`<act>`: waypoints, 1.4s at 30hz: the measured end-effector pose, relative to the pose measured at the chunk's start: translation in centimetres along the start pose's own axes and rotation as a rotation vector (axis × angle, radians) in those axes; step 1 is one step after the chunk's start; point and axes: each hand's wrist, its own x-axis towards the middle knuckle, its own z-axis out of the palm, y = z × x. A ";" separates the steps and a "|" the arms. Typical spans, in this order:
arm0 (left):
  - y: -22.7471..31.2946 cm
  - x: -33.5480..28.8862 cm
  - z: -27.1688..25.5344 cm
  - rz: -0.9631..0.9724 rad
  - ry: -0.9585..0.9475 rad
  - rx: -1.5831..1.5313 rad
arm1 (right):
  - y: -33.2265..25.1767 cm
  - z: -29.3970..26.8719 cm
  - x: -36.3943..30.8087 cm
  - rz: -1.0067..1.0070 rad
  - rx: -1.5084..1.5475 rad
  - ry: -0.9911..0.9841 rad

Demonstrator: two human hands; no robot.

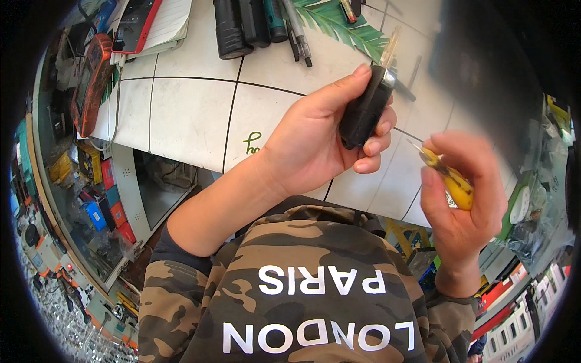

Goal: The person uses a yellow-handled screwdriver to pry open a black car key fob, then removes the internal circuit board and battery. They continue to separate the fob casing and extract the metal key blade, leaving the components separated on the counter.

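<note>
Black plastic on the key [363,115] the person's got in their left hand [315,130], held up off the bench [187,115] with the metal blade [392,47] pointing away from the body. Left fingers are closed around the black part: thumb along one side, the others curled round the far side. So the key sits right about mid-view, a bit to the right.

Right hand [469,187] has a small yellow-handled tool [457,186], pinched between thumb and curled fingers, no real gap left in that grip. It's a bit blurry, but the thin tip [415,146] points over toward the key. Near it, not touching.

Rest of the bench is kinda busy. Up top there's a chunky black handle [230,36], with a couple of pens [296,27] just beside that bunch, then a green leaf print [345,30]. Over to the left, a red-edged phone [138,24] lies on some papers [177,25], with a scuffed orange device [91,85] near them. Something big and dark [502,66] fills the upper right, too blurred to make out. Camo top [272,245] on the person, btw.
</note>
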 end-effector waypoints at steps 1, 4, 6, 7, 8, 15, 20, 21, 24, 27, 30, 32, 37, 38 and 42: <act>-0.1 0.0 0.0 0.010 -0.004 0.008 | -0.1 0.4 0.3 0.024 0.032 0.013; -0.3 -0.2 0.0 0.060 0.059 0.117 | -0.3 0.9 1.1 -0.010 0.001 0.028; -0.4 -0.1 0.1 0.058 0.079 0.162 | -0.3 1.0 1.4 -0.052 -0.040 0.030; -0.5 -0.1 0.1 0.055 0.089 0.184 | -0.3 1.0 1.4 -0.065 -0.052 0.032; -0.5 -0.1 0.1 0.056 0.092 0.208 | -0.3 1.0 1.4 -0.069 -0.047 0.037; -0.8 0.1 0.1 0.079 0.097 0.262 | -0.2 0.8 1.3 -0.050 -0.139 0.011; -0.9 0.2 0.3 0.075 0.129 0.291 | -0.1 0.8 1.2 -0.023 -0.114 0.012; -0.8 0.2 0.3 0.073 0.137 0.302 | -0.1 0.8 1.2 -0.022 -0.133 0.011; -0.8 0.2 0.6 0.080 0.148 0.308 | 0.0 0.8 1.2 -0.023 -0.138 0.008; -1.0 0.4 0.9 0.131 0.192 0.355 | 0.0 0.9 1.1 -0.027 -0.151 0.004; -1.4 0.5 1.3 0.182 0.263 0.480 | 0.1 1.0 1.2 -0.055 -0.186 0.003; -1.5 0.4 1.5 0.182 0.287 0.556 | 0.1 1.0 1.2 -0.062 -0.177 -0.012; -1.4 0.2 1.8 0.141 0.305 0.623 | 0.2 0.8 1.3 -0.091 -0.222 -0.051; -1.4 0.2 1.8 0.142 0.303 0.602 | 0.2 0.8 1.4 -0.081 -0.204 -0.057; -1.3 0.1 1.9 0.124 0.316 0.614 | 0.1 0.6 1.6 -0.092 -0.229 -0.096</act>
